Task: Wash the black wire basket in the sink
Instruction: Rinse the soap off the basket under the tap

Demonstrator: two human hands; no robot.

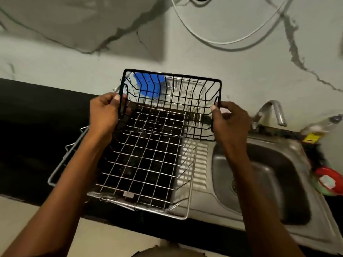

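both hands grasping the basket (169, 106) by its end handles: left hand (104, 113) curled round the left loop, right hand (229, 120) pinching the right one. basket is held up in the air, tilted with the open top facing the camera, above the steel rack (146, 164) on the table (27, 127), not yet over the sink (259, 182), which sits to the right.

risks from here:
- basket's lower edge looks close to the rack wires; swinging right could snag wire on wire and jerk a grip loose.
- tap (271, 112) stands at the sink's back edge, right in the path (a high carry could clip the spout).
- thin coated wire gets slick once wet, so the right pinch looks the weaker hold.
- bottle (323, 125) and red-green item (328, 180) at the sink's far rim could get knocked.

materials: basket is black coated wire, rectangular, open grid, rounded corners. rack is bare shiny wire grid. sink is dull stainless with a ribbed drainboard. wall is pale marble-look with grey veins.
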